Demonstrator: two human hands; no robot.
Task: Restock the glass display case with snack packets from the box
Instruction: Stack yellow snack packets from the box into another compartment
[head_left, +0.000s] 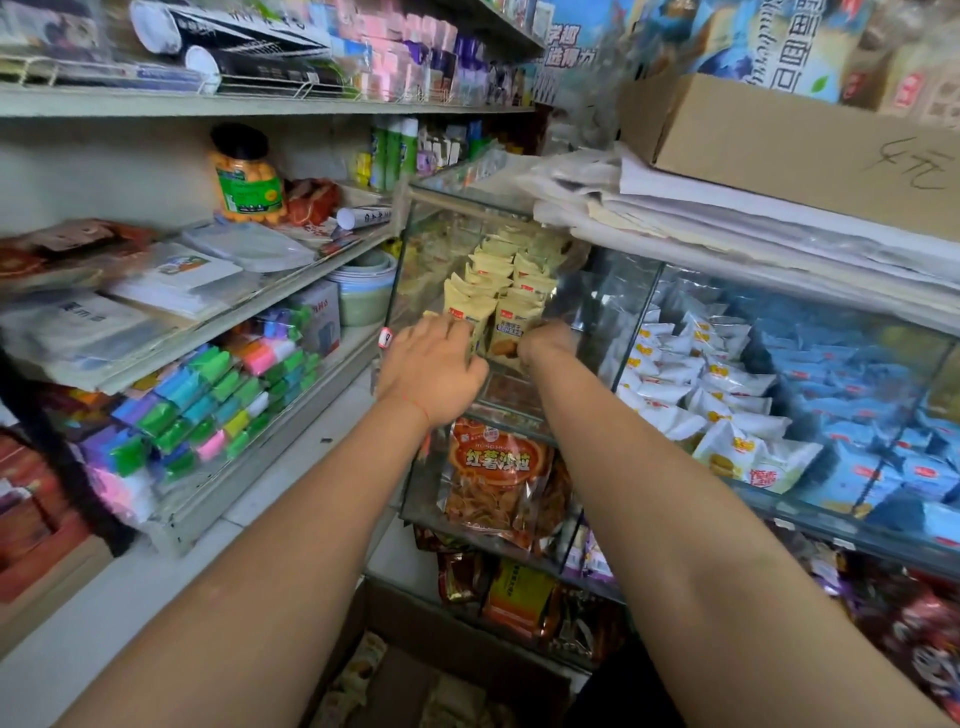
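Both my arms reach into the left compartment of the glass display case (415, 244). Rows of pale yellow snack packets (498, 270) stand upright in it. My left hand (431, 369) curls its fingers round the front packet of the left row (465, 317). My right hand (548, 338) is bent at the wrist and grips the front packet of the right row (511, 332); its fingers are mostly hidden behind that packet. The cardboard box (395, 686) lies on the floor below between my arms, with more packets inside.
White packets (691, 374) and blue packets (857, 415) fill the compartments to the right. An orange snack bag (496, 478) sits in the case's lower level. Stacked papers (727, 218) and a carton (789, 140) lie on top of the case. Stocked shelves (208, 322) stand at the left.
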